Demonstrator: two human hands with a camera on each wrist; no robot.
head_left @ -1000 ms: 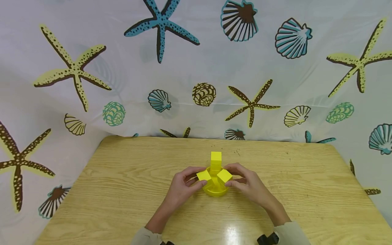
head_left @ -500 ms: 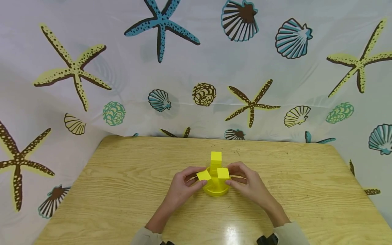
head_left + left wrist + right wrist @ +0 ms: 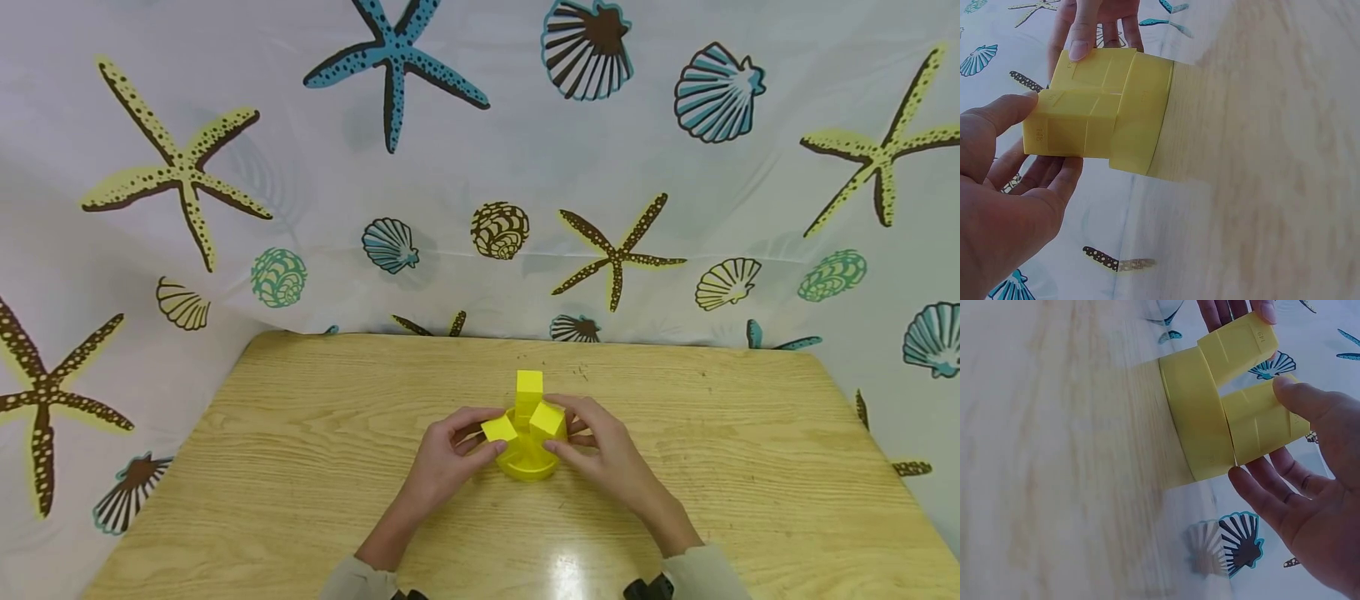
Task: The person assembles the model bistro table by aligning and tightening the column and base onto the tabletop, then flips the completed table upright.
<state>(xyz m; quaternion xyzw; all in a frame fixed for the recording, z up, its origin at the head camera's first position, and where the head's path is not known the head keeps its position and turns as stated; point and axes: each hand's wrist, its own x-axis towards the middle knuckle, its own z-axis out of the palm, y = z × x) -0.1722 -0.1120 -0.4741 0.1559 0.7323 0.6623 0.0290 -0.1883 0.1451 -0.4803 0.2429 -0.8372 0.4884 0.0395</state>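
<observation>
A round yellow base (image 3: 529, 467) sits mid-table with three yellow blocks standing in it. The tall back block (image 3: 529, 390) stands upright, untouched. My left hand (image 3: 486, 435) pinches the left block (image 3: 498, 429) between thumb and fingers; in the left wrist view the thumb lies on that block (image 3: 1069, 122) above the base (image 3: 1141, 112). My right hand (image 3: 559, 427) pinches the right block (image 3: 547, 419). The right wrist view shows this block (image 3: 1266, 419) under the thumb, beside the base (image 3: 1197, 412) and another block (image 3: 1238, 347).
The wooden table (image 3: 300, 467) spreads bare to both sides of the base. A white curtain (image 3: 480, 167) printed with starfish and shells hangs behind and around it. Light sleeves and dark wrist mounts (image 3: 645, 588) show at the bottom edge.
The right block, leaning outward a second ago, now stands closer in against the tall block. My right hand has shifted slightly left with it. The left hand and its block have stayed put.
</observation>
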